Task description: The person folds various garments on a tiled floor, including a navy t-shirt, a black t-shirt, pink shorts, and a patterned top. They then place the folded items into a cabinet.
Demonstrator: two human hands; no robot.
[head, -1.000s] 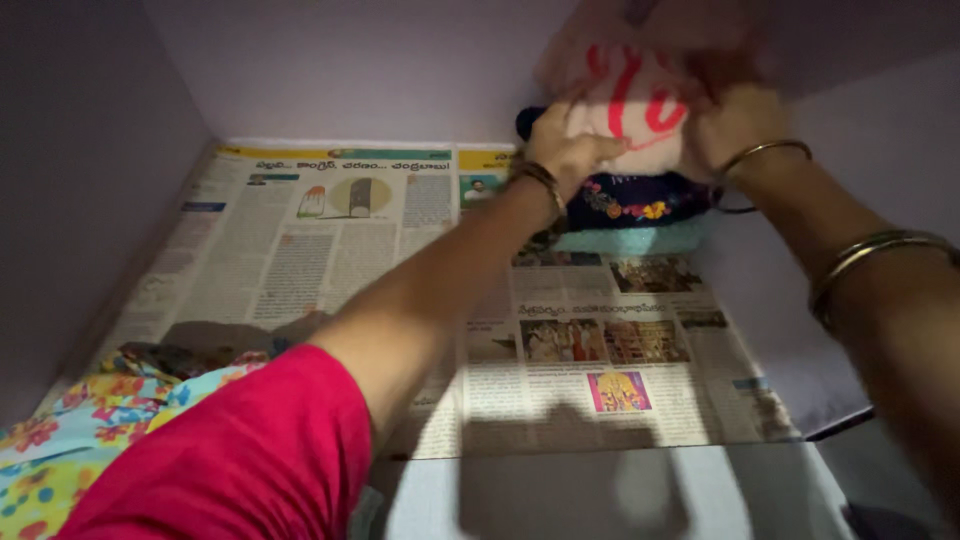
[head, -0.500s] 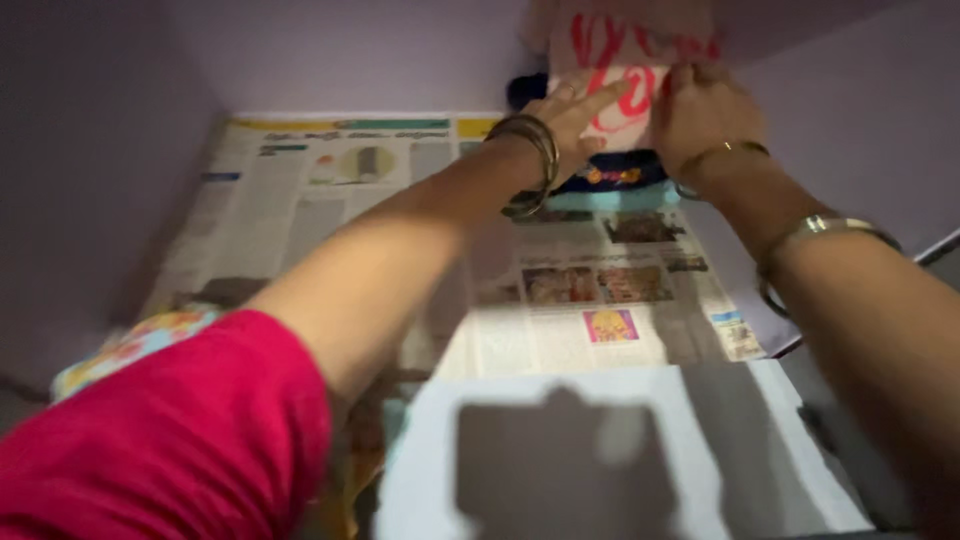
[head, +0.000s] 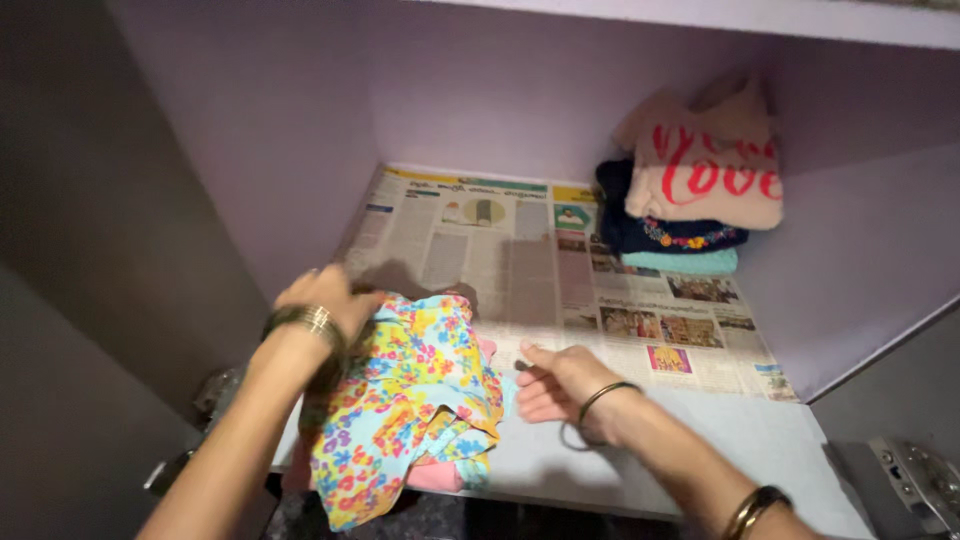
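Observation:
A floral garment (head: 415,400) in yellow, blue and pink lies bunched at the shelf's front left, over a pink cloth (head: 435,474). My left hand (head: 325,300) rests on its back left edge, fingers curled onto the fabric. My right hand (head: 560,385) sits just right of the bundle, fingers pointing toward it and touching its edge. A folded stack (head: 690,200) stands in the back right corner: a beige top with red lettering over a dark garment and a teal one.
Newspaper (head: 520,260) lines the shelf (head: 700,450), which has lilac walls at the left, back and right. A metal latch (head: 905,470) sits at the lower right outside the shelf.
Both hands have left the beige top on the stack at the back right and come down to the floral bundle at the front left. The camera view has widened.

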